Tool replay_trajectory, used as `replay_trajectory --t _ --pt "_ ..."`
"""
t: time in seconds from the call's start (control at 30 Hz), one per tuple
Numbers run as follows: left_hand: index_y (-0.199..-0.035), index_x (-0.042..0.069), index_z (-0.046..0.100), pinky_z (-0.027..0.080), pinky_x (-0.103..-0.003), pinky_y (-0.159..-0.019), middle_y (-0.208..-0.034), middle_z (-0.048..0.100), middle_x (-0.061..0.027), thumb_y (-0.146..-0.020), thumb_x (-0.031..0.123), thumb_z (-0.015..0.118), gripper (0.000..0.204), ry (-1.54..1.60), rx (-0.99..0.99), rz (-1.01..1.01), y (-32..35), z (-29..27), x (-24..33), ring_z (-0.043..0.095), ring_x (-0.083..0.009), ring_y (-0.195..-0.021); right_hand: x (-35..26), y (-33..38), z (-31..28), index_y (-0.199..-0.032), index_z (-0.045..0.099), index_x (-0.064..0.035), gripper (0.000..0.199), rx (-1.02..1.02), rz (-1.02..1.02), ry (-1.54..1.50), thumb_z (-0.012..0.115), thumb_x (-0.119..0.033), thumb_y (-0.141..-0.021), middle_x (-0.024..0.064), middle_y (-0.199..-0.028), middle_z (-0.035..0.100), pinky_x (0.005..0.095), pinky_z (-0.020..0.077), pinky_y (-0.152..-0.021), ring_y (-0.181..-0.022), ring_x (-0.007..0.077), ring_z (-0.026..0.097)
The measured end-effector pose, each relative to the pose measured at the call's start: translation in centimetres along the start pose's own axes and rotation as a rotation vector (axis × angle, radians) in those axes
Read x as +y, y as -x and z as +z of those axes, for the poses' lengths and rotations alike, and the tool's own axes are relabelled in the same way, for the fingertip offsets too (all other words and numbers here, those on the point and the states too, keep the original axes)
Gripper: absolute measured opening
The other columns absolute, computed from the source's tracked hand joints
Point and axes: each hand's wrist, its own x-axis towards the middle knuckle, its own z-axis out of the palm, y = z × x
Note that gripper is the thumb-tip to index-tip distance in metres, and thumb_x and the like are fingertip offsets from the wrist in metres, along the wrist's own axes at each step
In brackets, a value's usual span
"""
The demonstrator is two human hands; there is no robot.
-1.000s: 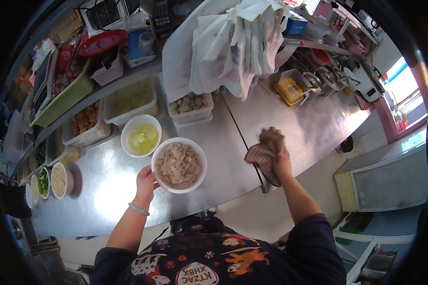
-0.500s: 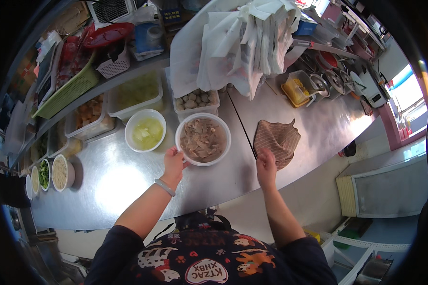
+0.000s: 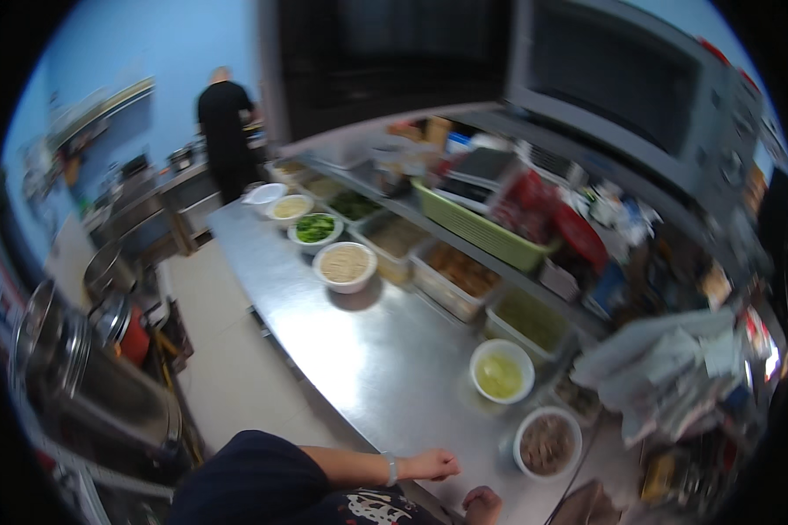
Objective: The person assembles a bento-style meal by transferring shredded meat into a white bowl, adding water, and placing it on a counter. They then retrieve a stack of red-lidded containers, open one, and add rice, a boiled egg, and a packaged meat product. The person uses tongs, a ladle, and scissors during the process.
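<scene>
My left hand [image 3: 432,464], with a light band on its wrist, rests on the near edge of the steel counter [image 3: 359,350] and holds nothing. At the bottom edge only the knuckles of my right hand [image 3: 484,504] show, just right of the left hand; its fingers are hidden. A white bowl of brownish minced food [image 3: 547,443] stands to the right of both hands. Behind it is a white bowl of yellow liquid [image 3: 502,372]. A brown cloth [image 3: 587,509] lies at the lower edge near the right hand.
Further along the counter stand bowls of pale grains [image 3: 344,264], chopped greens [image 3: 315,228] and more. Food tubs [image 3: 460,273] and a green tray [image 3: 481,229] line the shelf. A person in black [image 3: 223,131] works at the far end. Metal pots [image 3: 105,280] stand left; white bags [image 3: 665,372] lie right.
The view has swung left along the counter. My left hand has let go of the minced-food bowl and drawn back to the counter edge. My right hand has left the brown cloth.
</scene>
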Motion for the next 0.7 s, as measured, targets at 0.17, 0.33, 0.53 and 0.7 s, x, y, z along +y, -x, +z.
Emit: replay_trajectory --t 0.17,0.33,0.53,0.7 --pt "-0.09 0.007 0.069 0.04 -0.025 -0.05 -0.059 0.055 -0.0001 -0.092 0.038 0.056 0.034 0.015 0.472 -0.101 13.3 -6.4 -1.7 0.047 -0.0082 -0.053 -1.7 -2.8 6.2 -0.065 0.057 -0.0046 0.018 -0.304 0.083 -0.16 0.042 0.0 -0.073 0.0072 -0.06 0.054 0.0309 0.0415 -0.054 -0.057 0.0169 0.051" --pt "-0.115 0.006 0.062 0.045 -0.026 -0.055 -0.064 0.057 -0.0029 -0.099 0.022 0.044 0.029 0.15 1.111 0.151 28.4 -12.2 -4.0 0.053 -0.0092 -0.058 -4.5 -4.8 14.3 -0.074 0.058 -0.0055 0.017 -0.498 0.156 -0.322 0.041 -0.002 -0.078 0.0034 -0.066 0.054 0.0264 0.0394 -0.05 -0.057 0.0116 0.049" --pt "-0.12 0.004 0.055 0.045 -0.023 -0.068 -0.082 0.054 0.0009 -0.092 0.009 0.052 0.028 0.007 1.747 0.421 50.3 -16.7 -6.0 0.05 -0.0066 -0.074 -11.3 -1.6 26.8 -0.078 0.056 -0.0064 0.015 -0.738 0.131 -0.418 0.042 -0.002 -0.081 0.0029 -0.067 0.052 0.0241 0.0391 -0.049 -0.055 0.011 0.046" --pt "-0.112 0.003 0.058 0.045 -0.024 -0.066 -0.09 0.056 -0.0043 -0.083 0.002 0.06 0.029 -0.346 2.235 0.548 68.1 -19.2 -5.8 0.051 -0.0101 -0.072 -18.6 4.2 39.6 -0.086 0.057 -0.0076 0.008 -0.856 0.327 -0.489 0.049 -0.008 -0.086 0.001 -0.065 0.049 0.0227 0.0367 -0.048 -0.052 0.009 0.041"
